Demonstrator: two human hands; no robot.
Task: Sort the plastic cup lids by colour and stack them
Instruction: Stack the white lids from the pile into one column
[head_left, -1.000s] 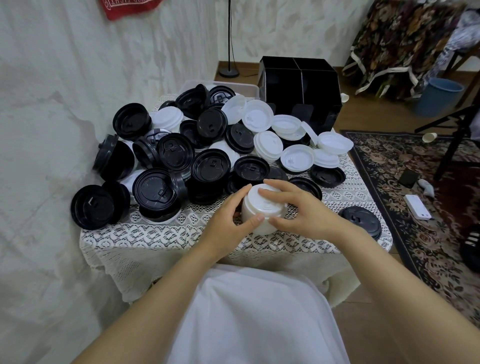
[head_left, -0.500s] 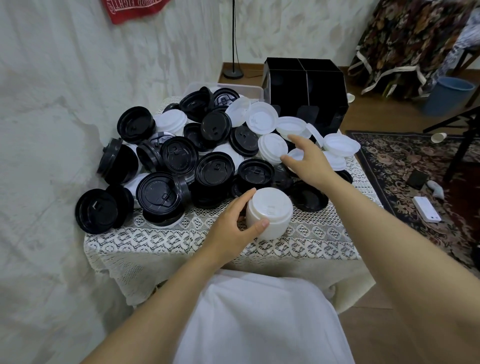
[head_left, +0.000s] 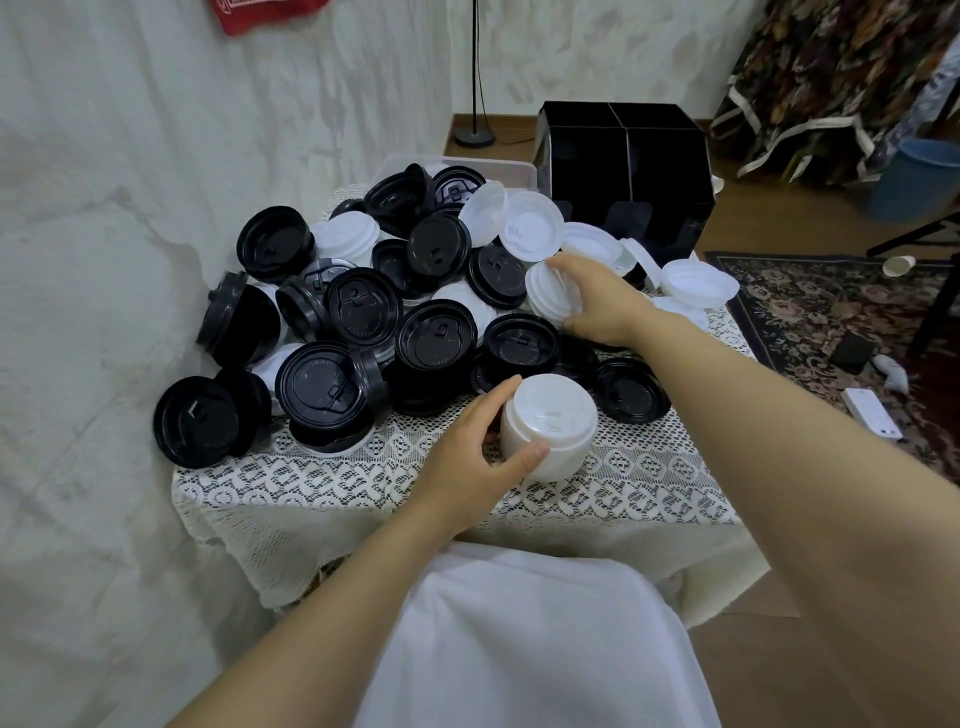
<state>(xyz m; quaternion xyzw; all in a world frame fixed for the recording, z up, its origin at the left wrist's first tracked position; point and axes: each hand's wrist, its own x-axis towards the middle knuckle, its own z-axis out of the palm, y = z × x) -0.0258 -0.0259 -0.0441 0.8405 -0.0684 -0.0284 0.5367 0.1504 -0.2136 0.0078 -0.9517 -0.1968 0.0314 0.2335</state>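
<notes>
A stack of white lids (head_left: 550, 426) stands near the front of the lace-covered table (head_left: 363, 478). My left hand (head_left: 467, 457) grips its left side, thumb in front and fingers behind. Further back, my right hand (head_left: 602, 304) grips a tilted small stack of white lids (head_left: 545, 296) at the edge of the pile. Several black lids (head_left: 358, 312) fill the left and middle of the table. More white lids (head_left: 535, 226) lie at the back right.
A black divided box (head_left: 623, 176) stands at the table's back right, a clear plastic bin (head_left: 467, 163) behind the pile. The wall runs close along the left. On the right lie a patterned rug (head_left: 831, 322) and a white device (head_left: 872, 413).
My right hand left the front white stack, reached back into the pile and took hold of a small stack of white lids. My left hand stayed on the front stack.
</notes>
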